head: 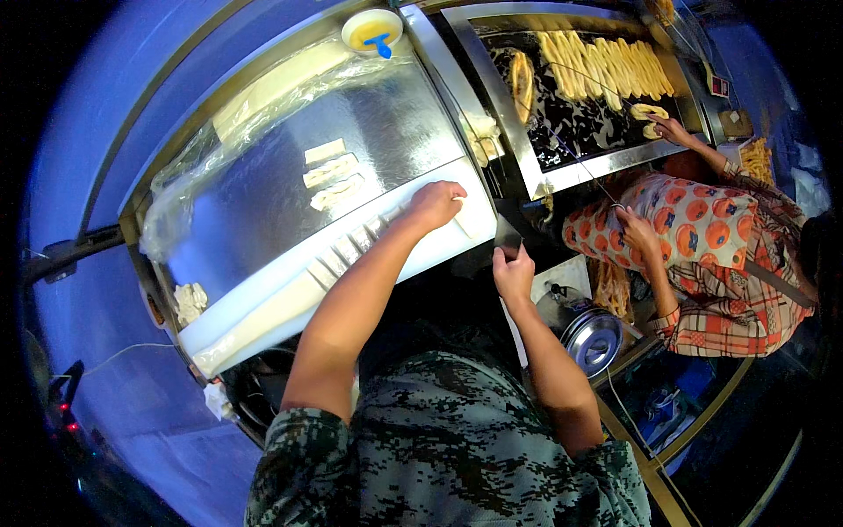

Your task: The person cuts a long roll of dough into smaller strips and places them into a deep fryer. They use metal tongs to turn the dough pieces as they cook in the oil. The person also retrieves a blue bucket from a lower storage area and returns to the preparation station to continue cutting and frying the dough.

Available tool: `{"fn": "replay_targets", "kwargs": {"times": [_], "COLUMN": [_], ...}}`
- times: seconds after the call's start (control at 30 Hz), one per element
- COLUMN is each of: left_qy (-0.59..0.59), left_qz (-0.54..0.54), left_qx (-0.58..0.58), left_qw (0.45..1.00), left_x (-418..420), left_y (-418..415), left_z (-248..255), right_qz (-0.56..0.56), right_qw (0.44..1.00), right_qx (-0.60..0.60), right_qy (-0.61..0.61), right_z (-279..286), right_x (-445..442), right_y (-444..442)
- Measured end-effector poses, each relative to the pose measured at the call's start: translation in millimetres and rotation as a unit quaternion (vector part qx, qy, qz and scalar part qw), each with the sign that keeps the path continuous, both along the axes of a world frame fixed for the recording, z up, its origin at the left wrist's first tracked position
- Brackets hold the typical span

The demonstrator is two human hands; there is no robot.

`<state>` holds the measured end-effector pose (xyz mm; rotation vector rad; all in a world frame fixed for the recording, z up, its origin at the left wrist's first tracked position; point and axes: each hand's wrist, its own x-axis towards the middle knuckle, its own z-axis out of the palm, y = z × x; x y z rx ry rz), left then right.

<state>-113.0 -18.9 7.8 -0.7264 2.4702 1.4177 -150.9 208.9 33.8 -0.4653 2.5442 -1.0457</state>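
Observation:
My right hand (515, 275) grips a broad metal blade (507, 234), held just off the right end of a white cutting board (431, 255). Above that end of the board is my left hand (436, 205), its fingers curled; whether they pinch anything is hidden. A long flat band of dough (263, 315) lies along the board. Toward my left hand it is divided into several short strips (345, 248), partly behind my forearm. One pale strip (463, 222) rests right of that hand. Beyond the board, 3 dough pieces (330, 172) lie on the steel worktop (263, 204).
Plastic film (217, 153) covers dough at the worktop's back, near a bowl (355, 23) with a blue-handled tool. To the right, fried dough sticks (602, 66) float in an oil fryer (596, 170). A co-worker (718, 263) reaches over it. A lidded metal pot (593, 342) stands by my right arm.

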Motion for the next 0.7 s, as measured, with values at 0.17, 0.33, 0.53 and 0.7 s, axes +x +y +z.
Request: {"fn": "replay_targets", "kwargs": {"times": [0.17,0.33,0.53,0.7], "left_qy": [-0.005,-0.002,-0.003,0.008], "left_qz": [0.028,0.061,0.095,0.132], "left_qx": [0.006,0.031,0.004,0.012], "left_qw": [1.000,0.998,0.995,0.991], "left_x": [-2.6,0.0,1.2,2.1], "left_y": [1.0,0.3,4.6,6.4], "left_z": [4.5,2.8,5.2,5.8], "right_qz": [0.041,0.048,0.080,0.097], "right_qw": [0.999,0.998,0.997,0.995], "right_qx": [-0.021,-0.025,-0.022,-0.031], "right_qy": [-0.023,-0.023,-0.006,0.009], "right_z": [0.6,6.4,1.5,0.1], "right_x": [-3.0,-3.0,-2.4,-3.4], "right_y": [-21.7,-28.4,-31.2,-35.0]}}
